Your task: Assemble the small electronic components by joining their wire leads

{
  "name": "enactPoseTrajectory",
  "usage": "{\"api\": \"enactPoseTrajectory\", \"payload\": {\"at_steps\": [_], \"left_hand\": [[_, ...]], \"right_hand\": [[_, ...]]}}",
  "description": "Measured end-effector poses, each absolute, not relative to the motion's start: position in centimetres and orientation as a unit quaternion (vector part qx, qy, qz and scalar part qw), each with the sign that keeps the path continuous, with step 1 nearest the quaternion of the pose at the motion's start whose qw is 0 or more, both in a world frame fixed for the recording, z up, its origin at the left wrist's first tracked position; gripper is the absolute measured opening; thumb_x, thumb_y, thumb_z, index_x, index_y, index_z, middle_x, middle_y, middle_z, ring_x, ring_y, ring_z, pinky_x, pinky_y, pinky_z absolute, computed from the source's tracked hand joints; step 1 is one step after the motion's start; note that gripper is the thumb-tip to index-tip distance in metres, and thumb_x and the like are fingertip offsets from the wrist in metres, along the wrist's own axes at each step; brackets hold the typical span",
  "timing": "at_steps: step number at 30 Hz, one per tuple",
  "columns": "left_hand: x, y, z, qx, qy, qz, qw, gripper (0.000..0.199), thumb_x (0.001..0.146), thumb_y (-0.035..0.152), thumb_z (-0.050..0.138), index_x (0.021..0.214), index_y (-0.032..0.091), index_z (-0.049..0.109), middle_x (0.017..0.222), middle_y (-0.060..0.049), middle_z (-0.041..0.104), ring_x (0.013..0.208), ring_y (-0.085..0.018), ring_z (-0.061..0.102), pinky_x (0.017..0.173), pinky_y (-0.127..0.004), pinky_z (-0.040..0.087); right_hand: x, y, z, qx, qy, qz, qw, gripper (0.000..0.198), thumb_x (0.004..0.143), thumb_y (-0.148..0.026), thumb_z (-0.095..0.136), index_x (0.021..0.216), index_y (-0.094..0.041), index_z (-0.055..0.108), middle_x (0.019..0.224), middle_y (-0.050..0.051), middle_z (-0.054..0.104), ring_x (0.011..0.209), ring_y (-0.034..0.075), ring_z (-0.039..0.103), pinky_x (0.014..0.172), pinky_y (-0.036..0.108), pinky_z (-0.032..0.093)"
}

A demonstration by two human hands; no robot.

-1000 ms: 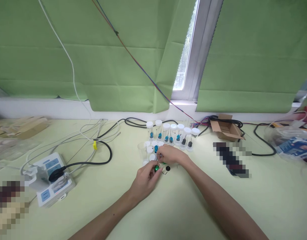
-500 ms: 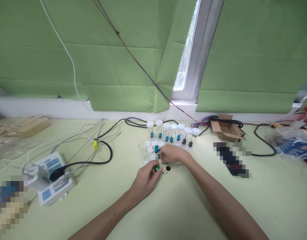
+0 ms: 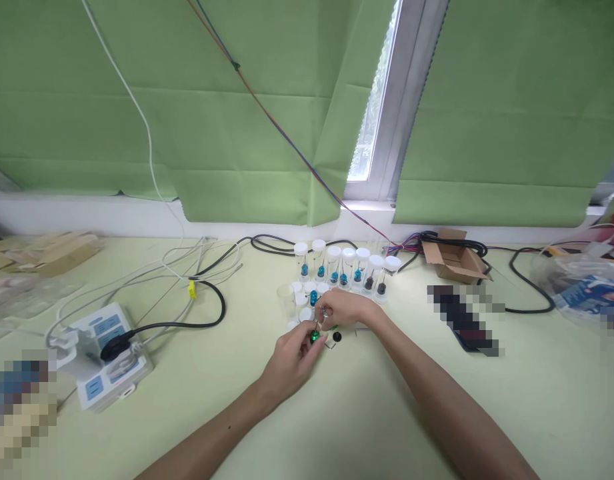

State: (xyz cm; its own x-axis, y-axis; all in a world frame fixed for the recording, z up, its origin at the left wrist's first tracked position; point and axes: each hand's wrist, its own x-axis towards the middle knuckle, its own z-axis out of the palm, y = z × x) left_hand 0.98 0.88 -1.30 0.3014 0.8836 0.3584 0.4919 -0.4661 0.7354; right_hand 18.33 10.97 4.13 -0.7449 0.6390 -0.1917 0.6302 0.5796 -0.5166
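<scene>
I can barely make out the thin metal piece (image 3: 325, 313) pinched in the right hand (image 3: 345, 307), bent leftward; left hand (image 3: 291, 357) grips the green part (image 3: 315, 337), half hidden by fingers, just before white-capped tubes (image 3: 301, 299)

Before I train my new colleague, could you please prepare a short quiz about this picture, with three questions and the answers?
1. Which hand is holding the green metallic part?
2. True or false: the brown cardboard box stands open.
3. In the back row, the two rightmost capped clear tubes have parts inside. Their colour is: A) bright green, B) black, C) white.

Key: 1. The left hand. 2. True. 3. B.
</scene>
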Motion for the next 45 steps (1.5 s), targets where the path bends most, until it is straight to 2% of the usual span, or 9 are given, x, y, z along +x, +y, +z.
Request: {"api": "enactPoseTrajectory", "payload": {"at_steps": [7,27,36,43,45], "left_hand": [[1.0,0.8,-1.2,0.767,0.453,0.379,0.250,0.016,0.093,0.033,0.051,0.100,0.020,0.057,0.066,0.003,0.049,0.056,-0.011,0.040,0.053,-0.021,0.035],[0.9,0.8,-1.2,0.768,0.461,0.378,0.233,0.017,0.093,0.036,0.050,0.097,0.020,0.057,0.065,0.003,0.048,0.054,-0.011,0.041,0.050,-0.021,0.034],[1.1,0.8,-0.9,0.757,0.464,0.394,0.237,0.017,0.092,0.036,0.051,0.095,0.020,0.056,0.062,0.004,0.046,0.054,-0.011,0.042,0.049,-0.021,0.033],[2.3,-0.3,-0.5,0.699,0.471,0.417,0.340,0.019,0.091,0.040,0.053,0.090,0.021,0.053,0.051,0.009,0.036,0.045,-0.009,0.036,0.046,-0.021,0.031],[2.8,-0.8,-0.5,0.687,0.468,0.414,0.372,0.021,0.090,0.042,0.054,0.090,0.021,0.053,0.050,0.009,0.036,0.043,-0.009,0.038,0.045,-0.020,0.031]], "right_hand": [[18.5,11.3,3.6,-0.342,-0.885,0.315,0.033,0.008,0.072,-0.017,0.073,0.079,-0.017,0.074,0.058,-0.005,0.047,0.059,0.010,0.046,0.054,0.020,0.031],[18.8,11.3,3.4,-0.350,-0.868,0.342,0.083,0.005,0.072,-0.015,0.069,0.074,-0.014,0.073,0.053,-0.006,0.050,0.054,0.009,0.044,0.055,0.020,0.032],[20.2,10.6,5.1,-0.387,-0.844,0.334,0.162,0.005,0.075,-0.017,0.066,0.072,-0.015,0.070,0.053,-0.005,0.051,0.054,0.010,0.045,0.054,0.020,0.032],[21.4,8.4,4.7,-0.421,-0.799,0.353,0.246,0.012,0.083,-0.024,0.057,0.078,-0.014,0.064,0.069,0.002,0.065,0.065,0.014,0.060,0.062,0.023,0.045],[21.7,7.5,3.7,-0.436,-0.752,0.385,0.310,0.014,0.081,-0.028,0.061,0.076,-0.015,0.062,0.070,0.003,0.066,0.063,0.015,0.061,0.062,0.026,0.047]]}}
